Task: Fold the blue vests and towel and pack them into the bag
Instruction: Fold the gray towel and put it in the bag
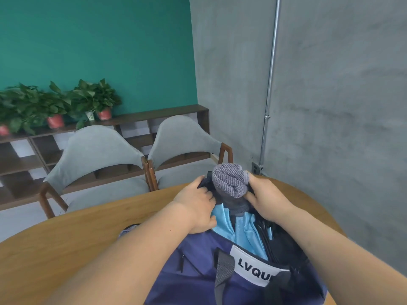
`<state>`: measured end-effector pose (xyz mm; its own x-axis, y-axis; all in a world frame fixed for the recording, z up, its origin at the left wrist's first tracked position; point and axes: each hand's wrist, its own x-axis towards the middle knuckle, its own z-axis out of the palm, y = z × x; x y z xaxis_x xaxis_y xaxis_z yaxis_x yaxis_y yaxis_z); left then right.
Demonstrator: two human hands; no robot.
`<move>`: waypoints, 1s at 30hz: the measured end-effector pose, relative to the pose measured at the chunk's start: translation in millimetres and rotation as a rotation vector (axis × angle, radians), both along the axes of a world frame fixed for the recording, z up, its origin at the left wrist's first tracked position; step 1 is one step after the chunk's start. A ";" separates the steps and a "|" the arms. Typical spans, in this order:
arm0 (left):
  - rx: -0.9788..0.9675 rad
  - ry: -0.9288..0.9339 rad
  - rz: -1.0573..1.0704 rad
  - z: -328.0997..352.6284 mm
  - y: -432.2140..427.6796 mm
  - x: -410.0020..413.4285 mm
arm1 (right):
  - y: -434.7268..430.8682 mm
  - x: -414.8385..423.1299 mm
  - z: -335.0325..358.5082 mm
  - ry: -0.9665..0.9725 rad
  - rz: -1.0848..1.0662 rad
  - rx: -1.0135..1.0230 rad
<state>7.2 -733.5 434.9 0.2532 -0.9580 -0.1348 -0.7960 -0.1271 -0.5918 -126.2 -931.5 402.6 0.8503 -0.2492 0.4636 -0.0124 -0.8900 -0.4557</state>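
Head view: vests [242,230] lie in bag [193,260]; left grip [196,205] pinches its rim, right grip [266,199] clasps rolled towel [231,180], not yet in.

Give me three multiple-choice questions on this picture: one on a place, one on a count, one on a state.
1. Where are the vests? A in the bag; B on the floor; C on the shelf.
2. How many chairs stand behind the table? A one; B two; C four.
3. What does the right hand hold? A nothing; B the towel; C a pot.
Key: 1 A, blue cloth shows in its opening; 2 B, two grey backs; 3 B, it grips the roll.
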 end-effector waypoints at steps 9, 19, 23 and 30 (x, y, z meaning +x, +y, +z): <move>0.027 0.032 -0.008 10.2 -1.4 0.9 | 9.6 12.7 -8.0 -0.037 0.079 0.126; 0.090 -0.062 -0.088 15.0 -4.6 1.8 | -3.3 25.2 -5.2 0.501 -0.225 -0.761; 0.137 -0.078 -0.038 13.1 -6.5 0.4 | 9.6 43.4 7.5 0.516 -0.269 -0.607; 0.158 -0.083 -0.011 15.1 -19.4 2.3 | 30.2 53.5 -0.9 0.584 -0.385 -0.697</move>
